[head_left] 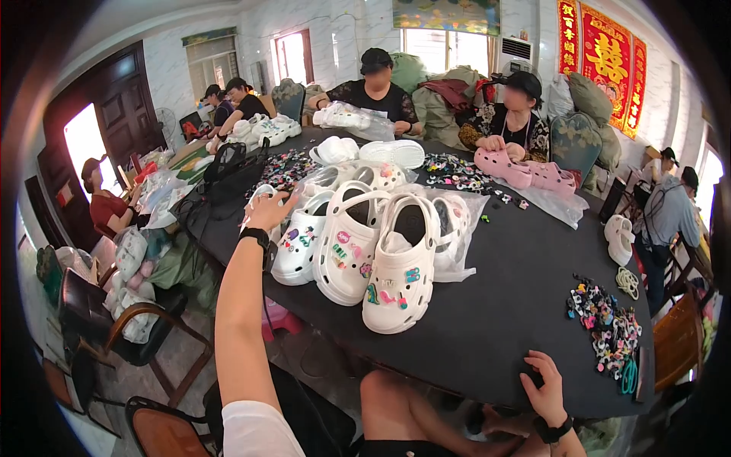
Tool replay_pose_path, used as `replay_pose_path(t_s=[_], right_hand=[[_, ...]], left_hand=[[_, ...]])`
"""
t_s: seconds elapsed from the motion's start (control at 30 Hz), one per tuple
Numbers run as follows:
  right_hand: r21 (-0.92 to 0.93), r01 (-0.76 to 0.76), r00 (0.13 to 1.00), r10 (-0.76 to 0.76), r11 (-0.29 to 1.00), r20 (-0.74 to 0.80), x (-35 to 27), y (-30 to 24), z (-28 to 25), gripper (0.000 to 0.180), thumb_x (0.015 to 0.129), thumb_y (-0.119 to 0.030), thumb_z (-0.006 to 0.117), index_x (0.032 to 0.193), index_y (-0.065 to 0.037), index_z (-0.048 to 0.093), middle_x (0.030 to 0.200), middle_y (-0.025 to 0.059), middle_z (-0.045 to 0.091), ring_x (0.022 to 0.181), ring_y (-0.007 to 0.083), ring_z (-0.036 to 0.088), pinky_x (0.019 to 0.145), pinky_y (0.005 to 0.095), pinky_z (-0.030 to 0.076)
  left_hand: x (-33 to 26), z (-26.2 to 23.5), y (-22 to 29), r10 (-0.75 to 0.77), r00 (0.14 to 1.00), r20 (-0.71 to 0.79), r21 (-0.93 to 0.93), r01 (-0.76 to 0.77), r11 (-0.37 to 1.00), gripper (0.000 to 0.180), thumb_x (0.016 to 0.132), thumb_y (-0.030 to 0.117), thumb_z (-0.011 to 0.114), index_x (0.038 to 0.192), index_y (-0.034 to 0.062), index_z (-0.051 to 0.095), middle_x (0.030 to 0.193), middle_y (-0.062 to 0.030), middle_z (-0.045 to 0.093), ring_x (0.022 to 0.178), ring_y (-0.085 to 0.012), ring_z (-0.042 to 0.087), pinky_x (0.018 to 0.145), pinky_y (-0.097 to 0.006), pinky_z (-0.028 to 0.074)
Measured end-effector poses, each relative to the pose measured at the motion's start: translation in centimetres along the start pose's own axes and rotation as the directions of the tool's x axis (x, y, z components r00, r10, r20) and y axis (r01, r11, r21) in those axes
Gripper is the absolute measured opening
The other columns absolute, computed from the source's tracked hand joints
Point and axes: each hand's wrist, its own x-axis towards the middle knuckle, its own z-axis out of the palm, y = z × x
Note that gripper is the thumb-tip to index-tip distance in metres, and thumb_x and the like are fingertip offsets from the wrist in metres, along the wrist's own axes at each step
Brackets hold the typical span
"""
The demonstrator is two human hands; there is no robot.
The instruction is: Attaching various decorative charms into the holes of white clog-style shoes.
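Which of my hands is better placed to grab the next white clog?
Probably left: your left hand already reaches among the white clogs, while your right hand rests on the table edge, apart from them.

White clogs [399, 282] with multicoloured charms sit on the black table [518, 282] (pink clogs [525, 171] opposite).

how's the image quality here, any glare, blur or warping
Head view: strong fisheye warp bends the black table edge, with dark vignette corners; windows blow out white; the white clogs and left hand stay fairly sharp; faces are blurred.
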Motion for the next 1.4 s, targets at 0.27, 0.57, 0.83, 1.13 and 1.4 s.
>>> replay_pose_path(t_s=[0.27,0.57,0.83,1.13,1.4], right_hand=[[-0.049,0.042,0.998,-0.045,0.998,-0.043,-0.2,0.0,0.6,0.023,0.08,0.0,0.068,0.103,-0.001,0.066,0.123,0.0169,0.061,0.112,0.0343,0.06,0.096,0.0395,0.048],[-0.108,0.039,0.996,-0.047,0.993,-0.073,-0.5,0.2,0.4,0.021,0.081,-0.005,0.069,0.101,-0.002,0.068,0.122,0.0164,0.062,0.112,0.0343,0.061,0.094,0.0393,0.05],[-0.13,0.054,0.994,-0.066,0.99,-0.089,-0.6,0.6,0.1,0.02,0.081,-0.006,0.07,0.101,-0.002,0.068,0.123,0.0157,0.062,0.111,0.0349,0.061,0.094,0.04,0.05],[-0.103,0.157,0.983,-0.165,0.982,-0.08,-0.9,1.3,-0.2,0.021,0.081,-0.005,0.071,0.101,-0.003,0.067,0.122,0.0164,0.062,0.108,0.0353,0.062,0.092,0.041,0.051],[-0.09,0.322,0.94,-0.329,0.942,-0.086,-1.1,2.4,0.0,0.022,0.08,-0.009,0.072,0.101,-0.005,0.067,0.115,0.0143,0.065,0.109,0.033,0.061,0.093,0.0415,0.051]], left_hand=[[-2.0,-1.4,1.3,0.512,0.858,0.027,-0.147,-0.504,0.851,0.057,0.085,0.069,0.055,0.121,0.028,0.068,0.118,-0.024,0.062,0.109,-0.0431,0.056,0.093,-0.051,0.046],[-3.5,-3.1,2.3,0.275,0.958,0.076,0.266,-0.286,0.921,0.074,0.083,0.079,0.046,0.12,0.0209,0.071,0.113,-0.0233,0.065,0.114,-0.0396,0.055,0.099,-0.05,0.043],[-4.4,-2.2,0.4,0.445,0.881,-0.163,0.213,-0.409,0.888,0.048,0.092,0.054,0.056,0.101,0.0105,0.074,0.086,-0.0223,0.063,0.096,-0.0389,0.058,0.086,-0.044,0.047],[-10.9,-5.7,-11.1,0.042,0.828,-0.559,-0.185,-0.174,0.967,0.063,0.096,0.055,0.049,0.085,-0.0042,0.068,0.077,-0.0258,0.064,0.076,-0.0406,0.063,0.07,-0.048,0.044],[-25.2,-11.8,1.6,0.05,0.949,-0.312,-0.34,-0.161,0.927,0.054,0.097,0.042,0.056,0.077,-0.0073,0.06,0.066,-0.0168,0.056,0.064,-0.0245,0.049,0.065,-0.039,0.041]])
